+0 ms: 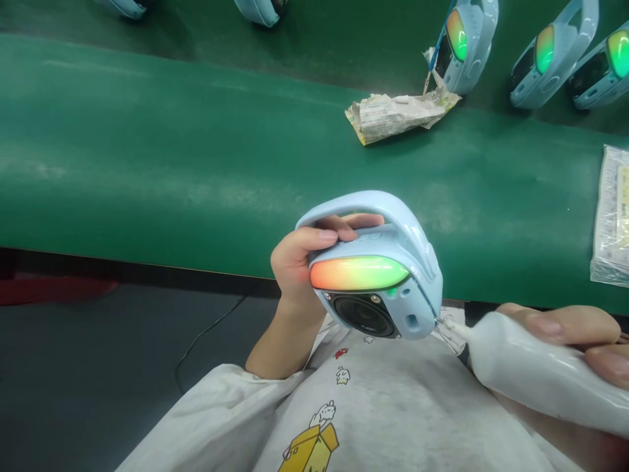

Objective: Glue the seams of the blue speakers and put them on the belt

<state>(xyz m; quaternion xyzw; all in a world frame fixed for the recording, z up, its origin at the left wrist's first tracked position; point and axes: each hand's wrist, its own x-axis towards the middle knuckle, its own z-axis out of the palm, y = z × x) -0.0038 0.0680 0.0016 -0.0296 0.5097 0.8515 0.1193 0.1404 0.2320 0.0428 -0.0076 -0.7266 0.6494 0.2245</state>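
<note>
My left hand grips a light blue speaker by its handle and holds it above my lap. A glowing strip on the speaker shades from orange to green, and a round black driver sits just below it. My right hand is closed around a white squeeze tube. The tube's thin nozzle touches the speaker's lower right corner.
A green belt runs across the view ahead of me. Three more lit blue speakers stand along its far right side. A crumpled printed paper lies on the belt, and a plastic-wrapped packet lies at the right edge.
</note>
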